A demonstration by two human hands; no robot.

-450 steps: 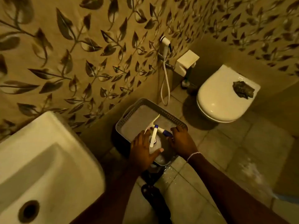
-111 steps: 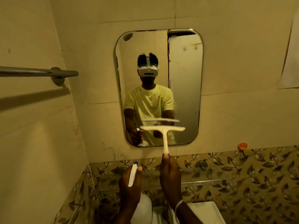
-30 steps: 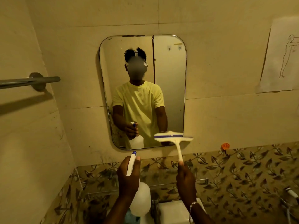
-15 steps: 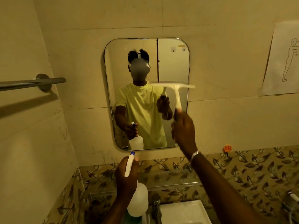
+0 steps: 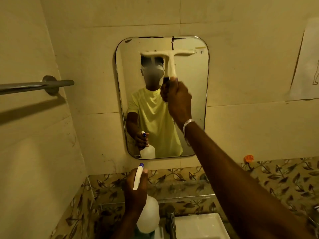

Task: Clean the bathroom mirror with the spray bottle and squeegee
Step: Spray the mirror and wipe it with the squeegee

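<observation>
Your right hand (image 5: 178,99) gripping squeegee (image 5: 168,55), blade lying near mirror (image 5: 193,100) top edge, free glass below. Left hand (image 5: 136,188) holding spray bottle (image 5: 148,216) above sink (image 5: 198,225); towel bar (image 5: 36,85) sticking out at left.

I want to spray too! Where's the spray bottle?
In the head view, the spray bottle is low in the middle, held by the left hand below the mirror, left of the tap.

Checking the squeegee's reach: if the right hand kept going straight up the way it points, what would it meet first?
Probably the mirror's top edge; the squeegee in the right hand sits just below it. Depth is unclear.
</observation>
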